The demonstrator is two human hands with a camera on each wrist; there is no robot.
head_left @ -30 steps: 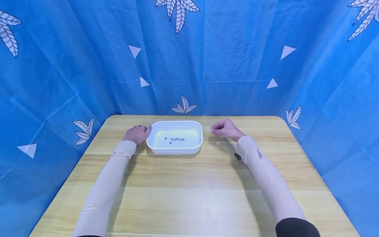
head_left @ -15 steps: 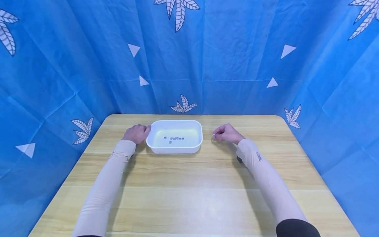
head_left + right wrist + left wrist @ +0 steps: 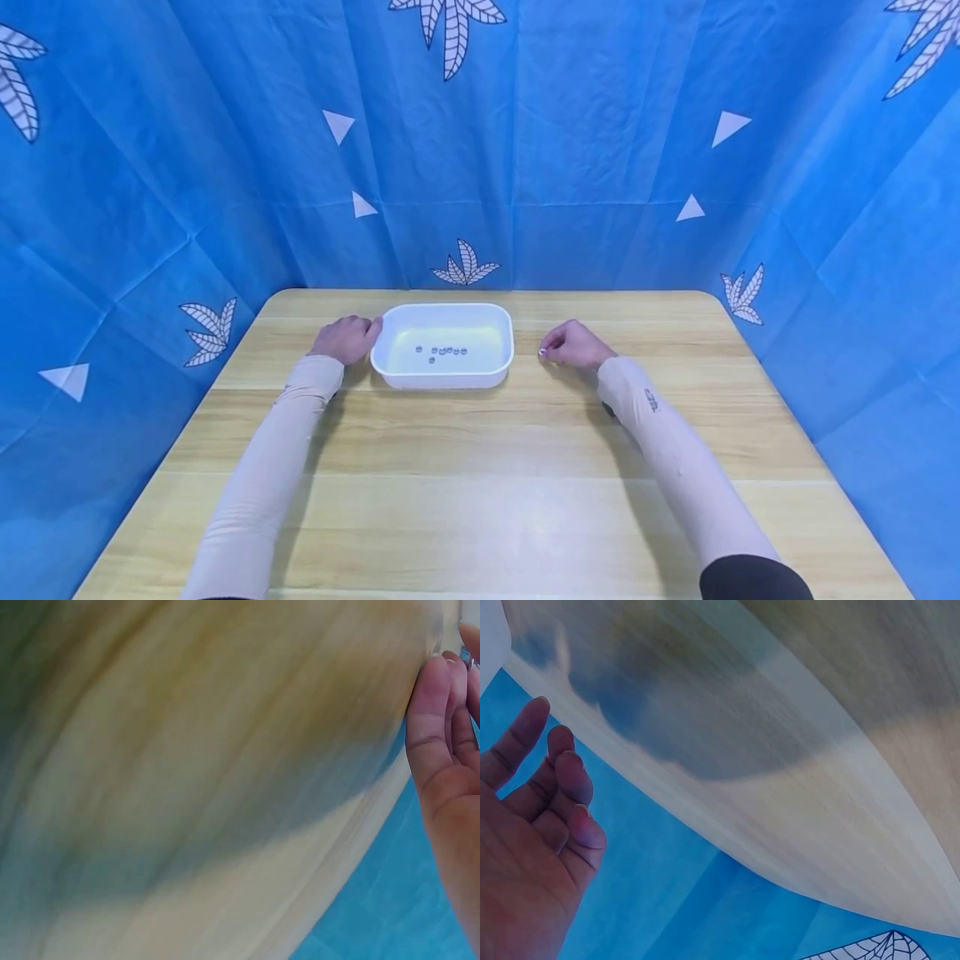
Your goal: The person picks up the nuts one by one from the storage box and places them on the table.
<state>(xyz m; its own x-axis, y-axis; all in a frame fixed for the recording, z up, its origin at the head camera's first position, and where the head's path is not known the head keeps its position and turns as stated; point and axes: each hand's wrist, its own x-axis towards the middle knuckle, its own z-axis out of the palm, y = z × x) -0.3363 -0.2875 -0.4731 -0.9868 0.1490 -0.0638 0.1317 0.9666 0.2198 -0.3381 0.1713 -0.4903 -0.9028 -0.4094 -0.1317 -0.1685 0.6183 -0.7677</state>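
Note:
A white rectangular basin (image 3: 442,381) stands near the table's far edge, with several small, round, silvery pieces (image 3: 442,352) on its floor. My left hand (image 3: 345,339) is at the basin's left end, touching its rim. In the left wrist view, the fingers of my left hand (image 3: 540,817) are loosely bent, beside the basin's white wall (image 3: 490,637). To the right of the basin, my right hand (image 3: 576,343) pinches a small shiny piece (image 3: 542,352) low over the table. Its exact kind is too small to tell. The right wrist view shows my right hand's (image 3: 450,742) fingertips together, partly cut off.
The light wooden table (image 3: 480,483) has rounded far corners. A blue curtain (image 3: 585,150) with white leaf and triangle prints hangs behind it and along both sides. Light sleeves cover both of my forearms.
My right hand has come down and slightly toward me, with the small shiny piece in its fingertips. My left hand and the basin have stayed in place.

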